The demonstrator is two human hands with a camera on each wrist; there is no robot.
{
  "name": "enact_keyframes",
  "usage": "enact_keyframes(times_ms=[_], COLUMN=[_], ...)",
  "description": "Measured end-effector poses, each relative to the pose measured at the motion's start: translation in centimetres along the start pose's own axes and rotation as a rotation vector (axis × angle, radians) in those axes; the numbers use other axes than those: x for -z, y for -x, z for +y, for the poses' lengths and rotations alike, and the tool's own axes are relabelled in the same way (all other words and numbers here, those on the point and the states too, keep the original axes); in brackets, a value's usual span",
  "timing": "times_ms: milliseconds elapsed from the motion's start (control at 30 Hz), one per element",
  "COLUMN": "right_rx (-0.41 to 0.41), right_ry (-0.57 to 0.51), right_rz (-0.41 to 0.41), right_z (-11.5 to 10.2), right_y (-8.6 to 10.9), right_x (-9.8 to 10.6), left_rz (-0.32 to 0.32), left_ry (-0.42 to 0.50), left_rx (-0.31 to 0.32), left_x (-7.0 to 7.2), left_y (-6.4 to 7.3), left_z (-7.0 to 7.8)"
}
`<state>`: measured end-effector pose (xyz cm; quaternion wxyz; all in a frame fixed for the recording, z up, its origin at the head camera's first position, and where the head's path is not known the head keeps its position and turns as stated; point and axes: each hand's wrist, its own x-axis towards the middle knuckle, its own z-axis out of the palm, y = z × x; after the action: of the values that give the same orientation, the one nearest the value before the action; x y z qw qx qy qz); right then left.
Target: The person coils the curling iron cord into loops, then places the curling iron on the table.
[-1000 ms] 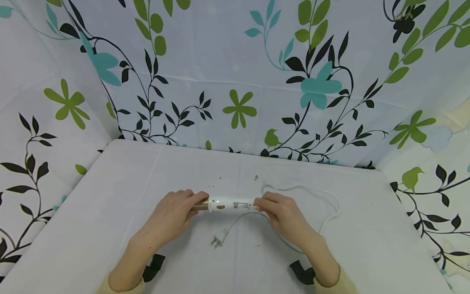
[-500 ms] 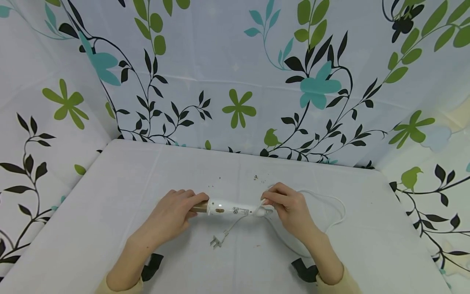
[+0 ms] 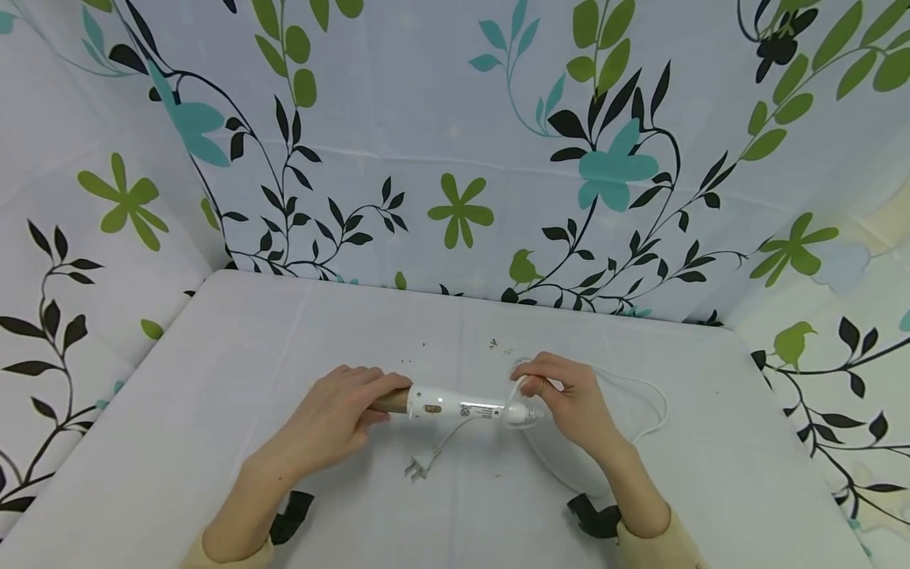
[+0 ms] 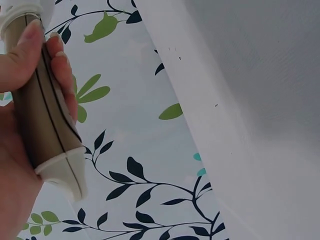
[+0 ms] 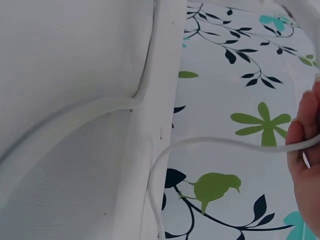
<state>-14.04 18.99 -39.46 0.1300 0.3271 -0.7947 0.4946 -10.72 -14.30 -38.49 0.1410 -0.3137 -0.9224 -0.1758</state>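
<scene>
Over the middle of the counter (image 3: pixel 284 356), the wand (image 3: pixel 444 405) lies sideways btwn both hands; can't tell if it touches down. L fingers (image 3: pixel 373 386) are curled snug round its gold part (image 4: pixel 42 115). R fingers (image 3: pixel 550 367) are nearly closed, pinching the white cord (image 5: pixel 225 141), which seems to loop round the wand's thin end. Plug (image 3: pixel 418 466) lies loose on the counter, near the wand, so the gold part is prob. cool.

Wand looks hard & stiff, prob. light enough for one hand. Gold part looks smooth, so it might spin in a loose grip. White handle (image 3: pixel 475 405) looks shiny & slick too. Best hold: fingers wrapped round the fat part of the handle, or the gold part if cold. Cord looks soft & bendy, & might spring back if let go. Pinch it close to the wand, but don't yank where it joins, b/c that bit could break.
</scene>
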Motion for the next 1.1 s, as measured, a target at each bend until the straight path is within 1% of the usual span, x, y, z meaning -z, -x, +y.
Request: enact_keyframes(times_ms=[100,233,333,467,667,800,933,1100], right_rx=[-0.035,-0.093,-0.121,-0.125,-0.143,-0.185,-0.235,-0.293], right_ry=[-0.044,-0.094,-0.13,-0.147,-0.161,-0.179,-0.172,-0.17], right_rz=[-0.012,0.01,0.019,0.011,0.045,0.052,0.073,0.131], right_z=[0.29,0.35,0.26,0.28,0.68,0.66,0.42,0.28], right_y=[0.02,-0.02,-0.09,-0.08,0.22,0.31,0.25,0.13], right_x=[0.19,0.41,0.43,0.23,0.28,0.36,0.29,0.05], left_rz=[0.02,0.058,0.084,0.105,0.128,0.149,0.191,0.248], left_ry=[0.03,0.094,0.153,0.228,0.291,0.311,0.315,0.342], left_rx=[-0.001,0.012,0.025,0.03,-0.01,-0.032,-0.061,-0.099], left_x=[0.06,0.18,0.18,0.04,-0.14,-0.11,-0.01,0.15], left_y=[-0.02,0.02,0.03,-0.17,-0.36,-0.35,-0.37,-0.45], left_z=[0.09,0.21,0.24,0.23,0.19,0.1,0.02,0.14])
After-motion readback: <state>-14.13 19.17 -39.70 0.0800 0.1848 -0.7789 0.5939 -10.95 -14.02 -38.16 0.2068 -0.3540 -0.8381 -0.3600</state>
